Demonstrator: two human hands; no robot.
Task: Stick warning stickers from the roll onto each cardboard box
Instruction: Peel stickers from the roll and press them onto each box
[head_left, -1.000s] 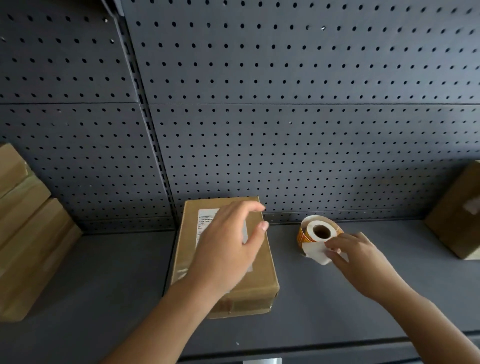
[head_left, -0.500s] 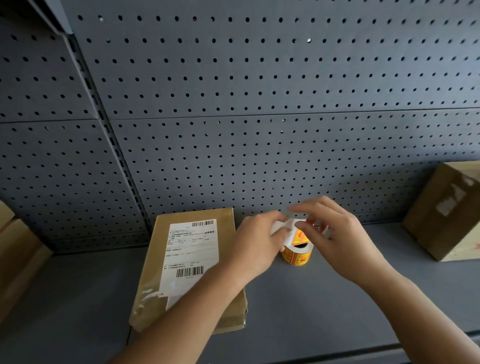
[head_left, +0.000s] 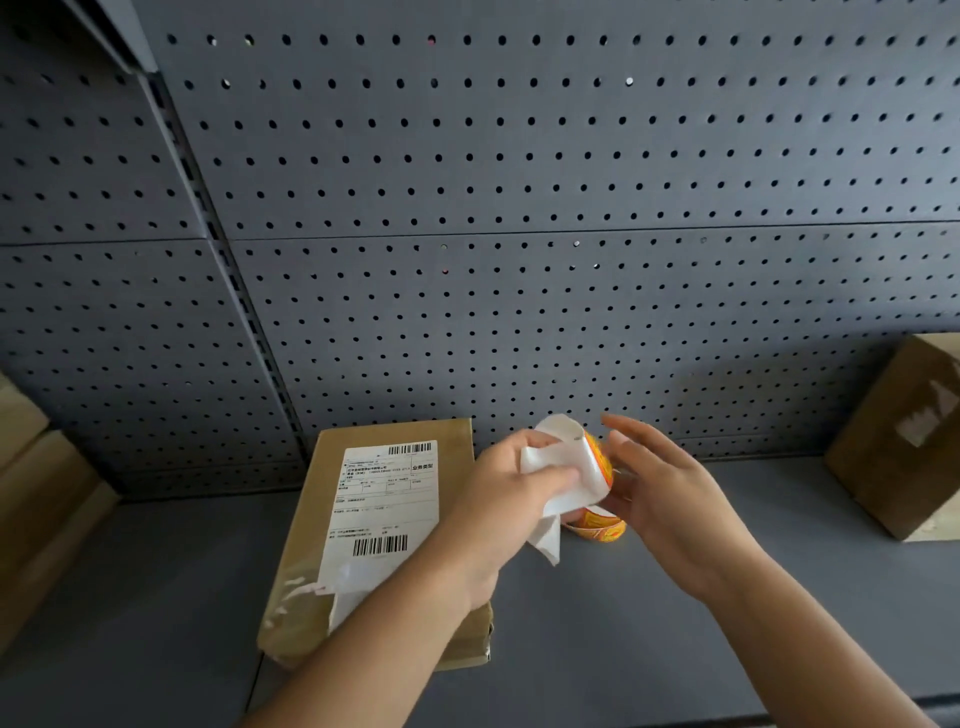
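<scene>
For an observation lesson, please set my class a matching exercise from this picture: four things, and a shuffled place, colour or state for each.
Things: 1 sticker roll; 2 backing strip; 3 middle box; 4 angled box.
Descriptions: A bears a barcoded white label; B orange and yellow; C at the picture's right edge; D pinched by the left hand.
Pairs: 1-B, 2-D, 3-A, 4-C.
</scene>
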